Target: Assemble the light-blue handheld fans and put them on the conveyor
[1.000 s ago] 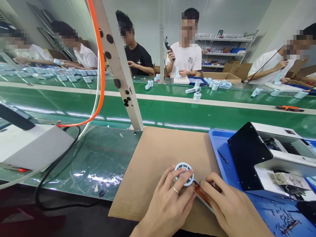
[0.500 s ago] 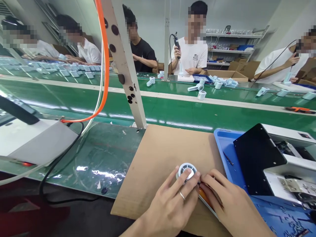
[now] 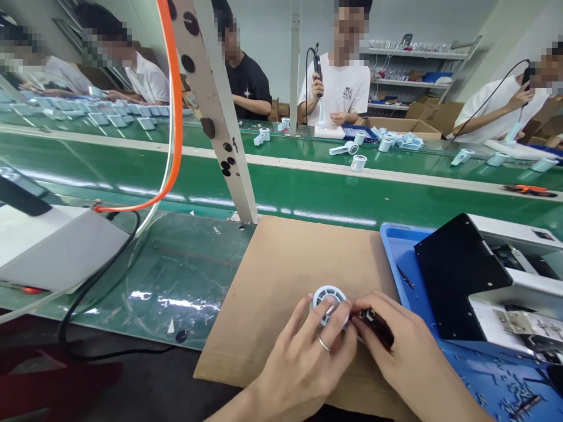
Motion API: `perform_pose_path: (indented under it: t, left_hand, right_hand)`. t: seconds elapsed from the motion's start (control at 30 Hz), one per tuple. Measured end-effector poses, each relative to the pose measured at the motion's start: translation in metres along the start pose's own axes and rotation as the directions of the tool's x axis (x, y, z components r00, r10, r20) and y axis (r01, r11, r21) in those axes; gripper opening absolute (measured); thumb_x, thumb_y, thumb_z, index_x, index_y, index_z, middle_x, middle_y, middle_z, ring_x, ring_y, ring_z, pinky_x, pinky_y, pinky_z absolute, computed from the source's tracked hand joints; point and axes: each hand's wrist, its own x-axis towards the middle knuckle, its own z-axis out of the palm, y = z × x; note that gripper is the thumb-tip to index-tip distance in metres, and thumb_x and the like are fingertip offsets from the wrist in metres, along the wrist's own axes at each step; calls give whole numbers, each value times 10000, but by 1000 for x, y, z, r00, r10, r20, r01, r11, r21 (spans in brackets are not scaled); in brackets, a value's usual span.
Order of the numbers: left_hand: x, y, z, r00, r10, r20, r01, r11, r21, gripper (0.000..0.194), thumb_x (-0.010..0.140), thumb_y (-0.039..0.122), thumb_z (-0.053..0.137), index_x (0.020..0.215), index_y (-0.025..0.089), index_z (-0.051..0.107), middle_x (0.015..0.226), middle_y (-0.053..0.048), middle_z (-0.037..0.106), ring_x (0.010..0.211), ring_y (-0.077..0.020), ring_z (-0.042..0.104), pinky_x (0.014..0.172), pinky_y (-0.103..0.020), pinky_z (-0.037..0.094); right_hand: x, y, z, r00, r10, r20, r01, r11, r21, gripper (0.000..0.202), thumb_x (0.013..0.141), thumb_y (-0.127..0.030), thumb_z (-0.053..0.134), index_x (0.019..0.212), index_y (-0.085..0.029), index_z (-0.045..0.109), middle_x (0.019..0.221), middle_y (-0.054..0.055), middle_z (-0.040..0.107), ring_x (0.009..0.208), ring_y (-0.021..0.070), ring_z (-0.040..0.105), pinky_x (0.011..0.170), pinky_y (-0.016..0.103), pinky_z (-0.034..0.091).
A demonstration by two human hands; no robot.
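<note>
At far left, a white-and-grey box (image 3: pixel 65 249) sits on the green surface (image 3: pixel 189 252); to its right lies a cardboard sheet (image 3: pixel 303 252); over this, the left hand (image 3: pixel 308 357) curls its fingers onto the slotted face of a light-blue round piece (image 3: pixel 329 291), seemingly steadying it; just beside, the right hand (image 3: pixel 402 346) pinches a dark part (image 3: pixel 380 329) between thumb and fingers; whether the two pieces are joined, the fingers hide; the work looks midway, I judge: the round piece is in position and gripped, while the dark part is not yet let go; farther right, a blue tray (image 3: pixel 400 249) bears small loose bits, probably screws (image 3: pixel 505 387), and a black-and-white machine (image 3: pixel 461 275), neither hand touching them.
</note>
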Motion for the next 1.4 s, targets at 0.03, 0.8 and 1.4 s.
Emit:
perform_pose_path:
  t: [0.03,0.8,1.4]
  left_hand:
    - [0,-1,0,1000,-4,1,4,1000,11,262,1055,91,631,1217,180,817,1427,-80,755,1340,-280,646,1341,-477,377]
    - [4,-7,-10,997,83,6,-83,995,-63,338,1132,85,512,1267,129,818,1384,-79,806,1393,-290,610,1397,-487,282]
    - [9,1,-12,994,80,81,-83,996,39,372,1129,61,464,1306,84,790,1372,-116,767,1316,-321,613,1195,-551,422]
  right_hand:
    - [1,-2,0,1000,-4,1,4,1000,11,173,1164,-158,457,1200,-267,586,1112,-24,659,920,101,706,786,199,574]
    - [-12,-16,-10,938,-210,-276,134,953,-272,202,1264,-407,517,1208,-270,656,1130,-67,735,960,38,740,1014,56,533]
    - [-15,-17,-9,931,-299,-209,221,918,-330,173,1260,-221,493,1257,-158,654,1122,30,688,985,131,664,1044,267,493]
